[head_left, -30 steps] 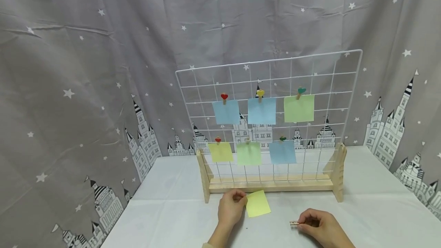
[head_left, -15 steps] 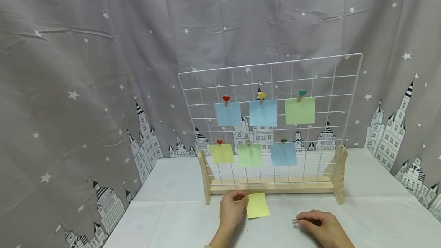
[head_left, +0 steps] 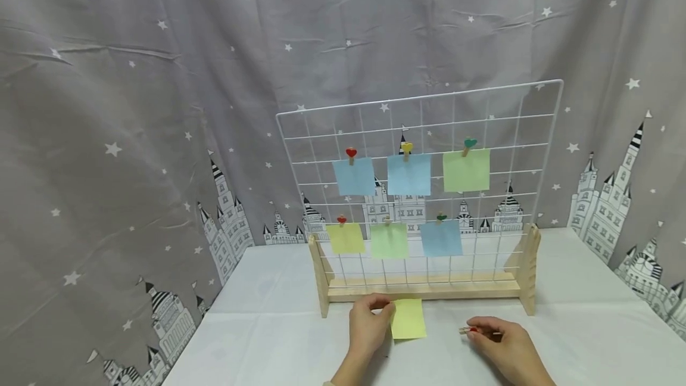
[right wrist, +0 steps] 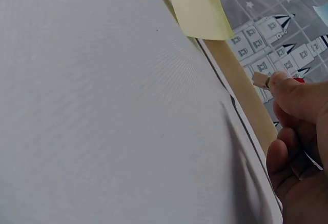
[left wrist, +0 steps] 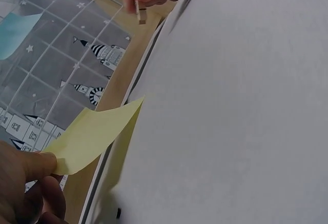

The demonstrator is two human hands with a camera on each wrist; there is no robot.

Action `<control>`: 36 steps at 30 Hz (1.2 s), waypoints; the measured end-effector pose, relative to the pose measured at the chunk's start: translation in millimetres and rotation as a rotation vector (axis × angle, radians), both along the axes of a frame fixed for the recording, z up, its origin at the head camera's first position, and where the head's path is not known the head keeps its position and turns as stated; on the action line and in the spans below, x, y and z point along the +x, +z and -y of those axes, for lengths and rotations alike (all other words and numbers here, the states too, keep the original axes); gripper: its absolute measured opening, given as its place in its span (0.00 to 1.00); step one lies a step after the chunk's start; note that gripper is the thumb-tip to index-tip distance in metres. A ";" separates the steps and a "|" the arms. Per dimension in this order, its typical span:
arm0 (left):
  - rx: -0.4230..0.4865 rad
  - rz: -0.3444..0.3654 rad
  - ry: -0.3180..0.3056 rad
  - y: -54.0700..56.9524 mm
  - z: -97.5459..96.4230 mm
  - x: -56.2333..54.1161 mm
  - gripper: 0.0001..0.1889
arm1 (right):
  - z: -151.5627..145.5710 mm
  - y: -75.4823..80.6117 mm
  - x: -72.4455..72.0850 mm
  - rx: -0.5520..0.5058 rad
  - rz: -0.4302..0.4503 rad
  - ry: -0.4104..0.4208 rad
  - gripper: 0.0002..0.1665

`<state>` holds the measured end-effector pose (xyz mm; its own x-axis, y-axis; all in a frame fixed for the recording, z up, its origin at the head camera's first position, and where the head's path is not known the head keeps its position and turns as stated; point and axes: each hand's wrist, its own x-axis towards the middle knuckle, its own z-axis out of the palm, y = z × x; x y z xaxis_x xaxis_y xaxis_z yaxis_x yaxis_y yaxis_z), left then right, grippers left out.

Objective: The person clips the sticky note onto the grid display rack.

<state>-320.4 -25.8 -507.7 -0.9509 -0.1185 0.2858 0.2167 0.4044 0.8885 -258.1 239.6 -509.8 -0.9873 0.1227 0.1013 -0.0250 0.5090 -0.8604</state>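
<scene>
My left hand (head_left: 367, 327) pinches a yellow sticky note (head_left: 408, 319) by its left edge, just in front of the rack's wooden base. In the left wrist view the note (left wrist: 95, 134) bends upward at its free corner. To the right, my right hand (head_left: 506, 343) holds a small wooden clothespin (head_left: 464, 331) with a red heart between thumb and fingers. The right wrist view shows the pin's wooden tip (right wrist: 261, 79) sticking out past the thumb; the heart is partly covered. Note and clothespin are apart.
Behind the hands stands a white wire grid (head_left: 504, 136) on a wooden stand (head_left: 423, 289). Two rows of sticky notes hang on it by heart clothespins, among them a blue note (head_left: 409, 174) and a green note (head_left: 466, 170). A white cloth (head_left: 257, 326) covers the table.
My left hand has shifted slightly right with the yellow note, which is now turned straighter. The right hand has risen a little, and the clothespin's red heart has come into sight.
</scene>
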 end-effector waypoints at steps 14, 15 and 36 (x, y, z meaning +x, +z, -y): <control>0.046 0.023 -0.084 9.9 -25.3 5.2 0.06 | -0.6 7.8 4.2 -0.058 -0.305 -0.027 0.13; 0.047 0.020 -0.090 10.5 -27.1 5.2 0.06 | -1.1 9.4 4.3 -0.063 -0.286 -0.033 0.14; 0.075 0.009 -0.181 25.7 -62.3 8.5 0.06 | -11.3 27.9 -4.2 -0.088 -0.352 -0.132 0.14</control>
